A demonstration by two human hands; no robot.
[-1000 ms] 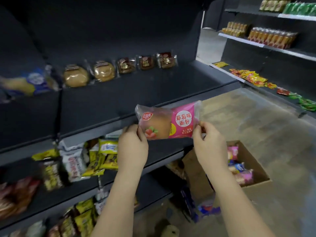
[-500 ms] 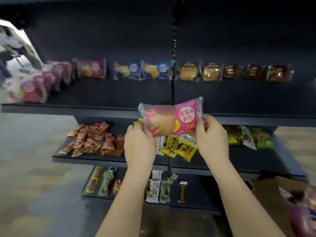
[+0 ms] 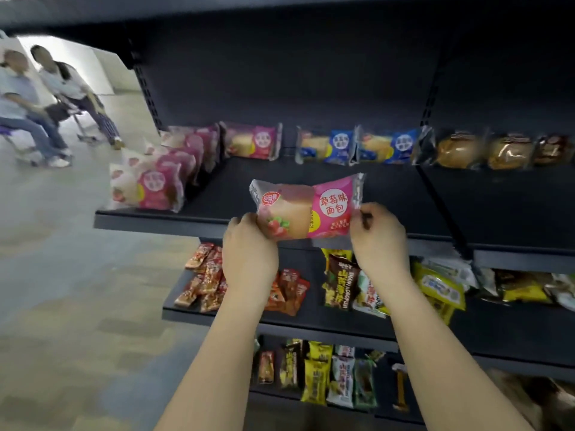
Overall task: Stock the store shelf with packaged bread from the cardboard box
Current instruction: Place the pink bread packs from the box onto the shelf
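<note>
Fingers [image 3: 361,213] of both hands are pinched on the 2 ends of a pink strawberry bread packet [image 3: 306,209], the left hand [image 3: 249,253] at its lower left corner and the right hand [image 3: 378,241] at its right seam. The packet is held upright in the air just before the front lip of the dark store shelf [image 3: 389,194] and is not yet set down. Stocking is judged partly done: matching pink packets [image 3: 149,188] are stood in a row at the shelf's left end, and blue packets [image 3: 326,146] and round buns [image 3: 457,147] are lined along the back. Much bare shelf is left to be filled. The cardboard box cannot be clearly made out.
</note>
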